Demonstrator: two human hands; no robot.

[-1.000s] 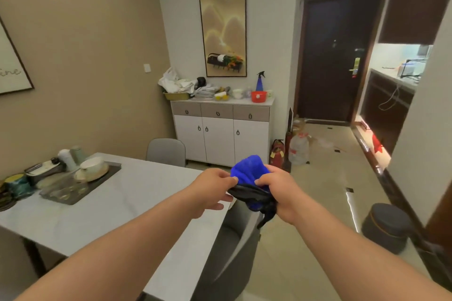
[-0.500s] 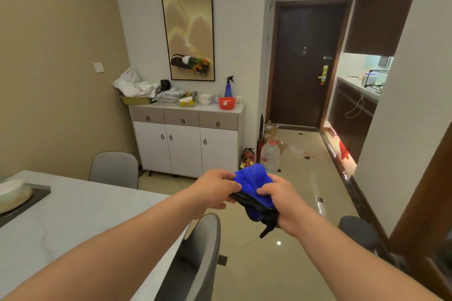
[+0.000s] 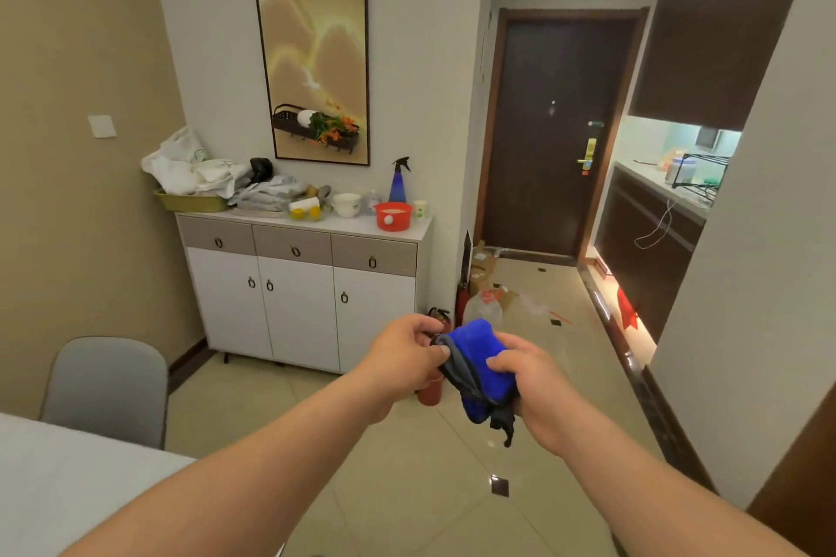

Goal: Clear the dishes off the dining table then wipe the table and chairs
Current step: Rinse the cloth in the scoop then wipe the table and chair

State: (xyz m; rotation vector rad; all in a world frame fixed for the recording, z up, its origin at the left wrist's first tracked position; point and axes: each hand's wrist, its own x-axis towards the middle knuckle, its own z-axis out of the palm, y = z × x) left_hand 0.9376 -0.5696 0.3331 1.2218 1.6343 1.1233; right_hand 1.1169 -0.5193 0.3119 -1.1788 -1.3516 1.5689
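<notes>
While both hands hold the blue cloth (image 3: 482,357) in mid-air above the floor, left hand (image 3: 404,358) fingers pinching its edge and right hand (image 3: 533,384) gripping the bunch, folding it flat before returning to the bench (image 3: 68,479) should help wiping.

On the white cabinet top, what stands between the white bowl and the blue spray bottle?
In the head view, a small clear bottle stands between the white bowl and the blue spray bottle; the red bowl sits just in front.
</notes>
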